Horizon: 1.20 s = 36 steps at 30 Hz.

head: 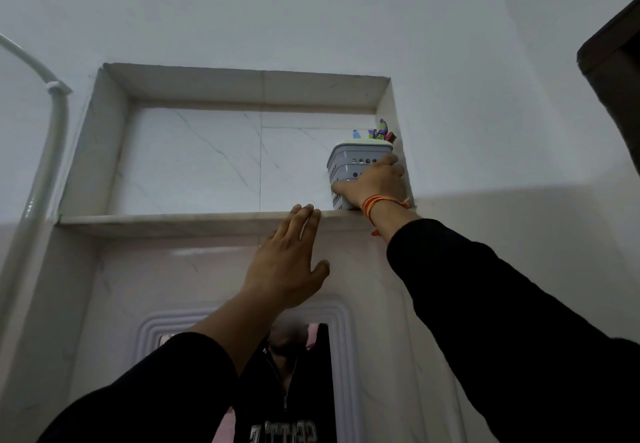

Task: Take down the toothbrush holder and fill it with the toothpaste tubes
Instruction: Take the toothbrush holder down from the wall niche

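Note:
A grey perforated toothbrush holder (349,162) stands at the right end of a marble wall niche, on its ledge (194,218). Coloured brush heads (379,131) stick out of its top. My right hand (375,183) reaches up and wraps around the holder's front and right side, thumb low on its left. An orange thread band circles that wrist. My left hand (287,262) is raised with fingers spread, its fingertips touching the ledge's front edge just left of the holder. No toothpaste tubes are visible.
A white pipe (45,152) runs up the wall at the left. Below the niche hangs a framed mirror (298,383) showing a person's dark top. A dark cabinet corner (613,62) juts in at the upper right.

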Each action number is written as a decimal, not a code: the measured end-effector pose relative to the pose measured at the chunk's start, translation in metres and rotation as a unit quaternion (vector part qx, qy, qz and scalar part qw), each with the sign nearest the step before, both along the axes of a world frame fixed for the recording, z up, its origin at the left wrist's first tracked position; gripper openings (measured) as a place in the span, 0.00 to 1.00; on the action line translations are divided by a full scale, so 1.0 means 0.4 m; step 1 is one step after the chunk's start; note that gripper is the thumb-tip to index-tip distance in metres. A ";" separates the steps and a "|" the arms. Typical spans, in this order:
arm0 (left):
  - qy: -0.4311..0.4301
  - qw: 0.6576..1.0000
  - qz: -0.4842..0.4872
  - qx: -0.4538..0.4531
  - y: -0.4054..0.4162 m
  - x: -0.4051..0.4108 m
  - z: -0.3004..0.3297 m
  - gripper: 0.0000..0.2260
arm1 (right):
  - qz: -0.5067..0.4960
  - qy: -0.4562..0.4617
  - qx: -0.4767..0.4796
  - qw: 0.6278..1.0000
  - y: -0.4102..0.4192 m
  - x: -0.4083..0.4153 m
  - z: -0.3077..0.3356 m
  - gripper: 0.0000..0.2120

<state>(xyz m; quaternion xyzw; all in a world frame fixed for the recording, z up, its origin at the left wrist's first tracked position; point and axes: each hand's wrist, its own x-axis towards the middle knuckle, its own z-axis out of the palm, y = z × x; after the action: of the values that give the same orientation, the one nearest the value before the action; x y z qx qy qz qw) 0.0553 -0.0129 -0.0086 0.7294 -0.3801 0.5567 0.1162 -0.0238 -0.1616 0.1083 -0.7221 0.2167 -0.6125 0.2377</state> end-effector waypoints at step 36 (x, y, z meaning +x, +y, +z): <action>0.411 0.891 -0.153 0.116 0.208 0.004 -0.826 0.10 | 0.224 0.028 0.087 0.970 0.215 -0.201 -1.101 0.62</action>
<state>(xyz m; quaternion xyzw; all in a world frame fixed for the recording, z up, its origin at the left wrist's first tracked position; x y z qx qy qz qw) 0.0570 0.0704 -0.3391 0.8343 -0.4673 0.1339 0.2602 -0.1042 -0.0755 -0.3323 -0.7458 0.1083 -0.5018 0.4244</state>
